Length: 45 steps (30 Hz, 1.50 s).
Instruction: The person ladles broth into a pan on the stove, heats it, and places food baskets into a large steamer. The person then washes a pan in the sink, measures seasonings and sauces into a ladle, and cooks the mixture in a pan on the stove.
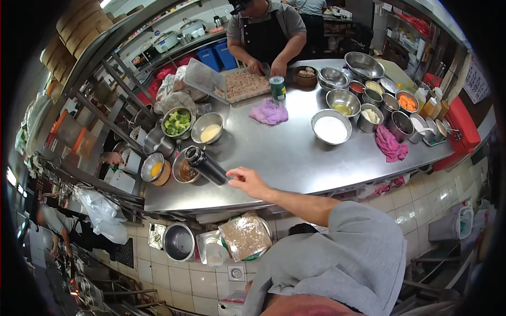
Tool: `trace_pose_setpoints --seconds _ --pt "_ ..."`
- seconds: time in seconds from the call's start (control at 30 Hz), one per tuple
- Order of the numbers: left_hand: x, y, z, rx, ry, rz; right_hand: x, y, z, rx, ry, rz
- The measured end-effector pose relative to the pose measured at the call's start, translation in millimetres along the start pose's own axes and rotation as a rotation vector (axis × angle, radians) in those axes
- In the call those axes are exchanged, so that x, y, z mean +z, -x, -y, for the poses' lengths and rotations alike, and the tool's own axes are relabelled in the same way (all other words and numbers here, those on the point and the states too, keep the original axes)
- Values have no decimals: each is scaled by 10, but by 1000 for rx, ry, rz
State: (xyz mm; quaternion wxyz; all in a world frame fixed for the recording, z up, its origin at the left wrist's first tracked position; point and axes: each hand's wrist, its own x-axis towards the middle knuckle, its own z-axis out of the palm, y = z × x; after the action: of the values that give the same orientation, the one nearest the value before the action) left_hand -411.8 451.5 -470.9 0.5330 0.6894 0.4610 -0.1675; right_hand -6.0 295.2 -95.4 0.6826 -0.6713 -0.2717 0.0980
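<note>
My right hand (246, 181) reaches over the front edge of the steel table (253, 158), arm stretched out to the left. Its thumb and fingers are curled at the lower end of a tall black bottle (209, 168) with a dark cap. The bottle's top overlaps a steel bowl of brown sauce (188, 171) in this view. Close by are a bowl of yellow egg (155, 169), a bowl of pale yellow liquid (210, 131) and a bowl of broccoli (178, 122). My left hand is out of sight.
Across the table a person (271, 39) handles pieces in a tray of pale meat (246, 84). A green can (278, 88) and a purple cloth (269, 111) lie mid-table. Toward the right are a bowl of white contents (332, 127), ingredient pots and a pink cloth (390, 144).
</note>
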Motion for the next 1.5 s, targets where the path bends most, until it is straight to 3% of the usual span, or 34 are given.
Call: trace_pose_setpoints --seconds 0.07,0.13,0.27,0.4,0.43,0.53,0.67,1.0,1.07,1.1,1.3,1.37,1.5 --pt "-68 -42 -95 41 -26 28 -139 220 629 -126 -206 98" --pt "-149 -72 -252 82 -51 50 -280 413 1333 -494 -38 180" --pt "-242 -117 -658 147 -76 65 -390 607 2258 -1030 -280 451" --pt "-99 -245 -811 18 119 -19 -456 701 2525 -1103 -430 531" --pt "-20 -275 -790 62 17 -17 -488 700 2559 -1120 -474 536" --pt "252 -280 -632 123 -132 -6 -773 653 2766 -1094 -280 825" --pt "647 -157 -452 95 -130 1 -1045 584 2742 -1193 -307 742" --pt "1457 -3 -481 89 86 -2 -1666 536 2317 -1031 -510 711" --pt "1574 -9 -595 136 172 17 -1744 480 2150 -883 -492 644" --pt "1619 -13 -635 160 210 22 -1818 466 2088 -679 -432 630" --pt "1572 -114 -803 143 23 -93 -1724 507 295 -33 78 406" --pt "1407 -80 -737 191 -98 -133 -1770 681 -257 -1 223 296" --pt "1158 -21 -558 190 -290 -138 -1883 891 -597 85 302 207"
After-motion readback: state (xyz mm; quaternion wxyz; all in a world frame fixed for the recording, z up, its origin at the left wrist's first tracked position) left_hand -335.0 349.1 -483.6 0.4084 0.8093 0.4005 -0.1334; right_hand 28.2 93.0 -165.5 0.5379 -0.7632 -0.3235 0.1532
